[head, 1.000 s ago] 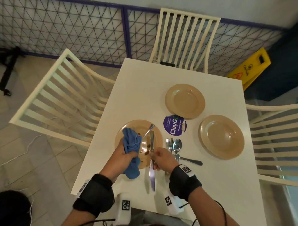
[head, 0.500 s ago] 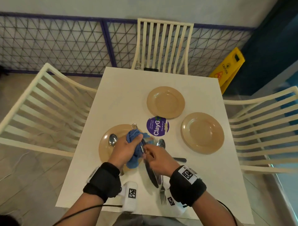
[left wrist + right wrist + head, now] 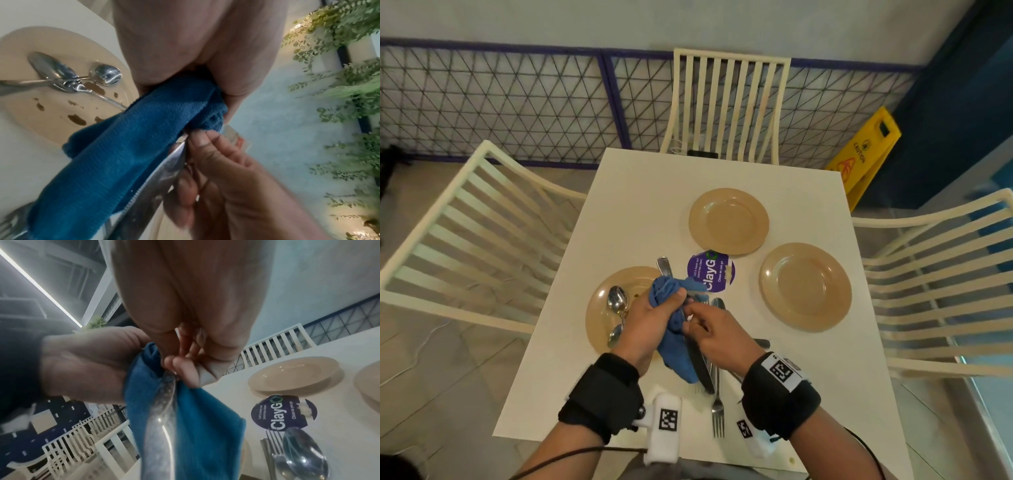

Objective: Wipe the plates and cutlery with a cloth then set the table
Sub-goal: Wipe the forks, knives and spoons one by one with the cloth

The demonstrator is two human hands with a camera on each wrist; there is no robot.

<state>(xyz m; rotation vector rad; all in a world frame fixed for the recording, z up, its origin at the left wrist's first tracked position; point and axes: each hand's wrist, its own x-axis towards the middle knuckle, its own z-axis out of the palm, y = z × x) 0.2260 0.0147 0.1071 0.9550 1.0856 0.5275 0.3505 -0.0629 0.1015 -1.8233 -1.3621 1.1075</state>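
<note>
Left hand (image 3: 650, 320) clenched round crumpled blue cloth (image 3: 674, 342) wrapping silver table knife (image 3: 700, 363), right hand (image 3: 717, 330) pinching that knife beside stained tan plate (image 3: 599, 322).

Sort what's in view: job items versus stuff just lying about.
Job: blue cloth, knife, fork, two spoons on the dirty plate, two other plates, left hand, right hand.
Lying about: purple sticker, chairs, yellow caution sign.

Left hand (image 3: 195, 48) grips blue cloth (image 3: 127, 146) around knife (image 3: 156, 183).
</note>
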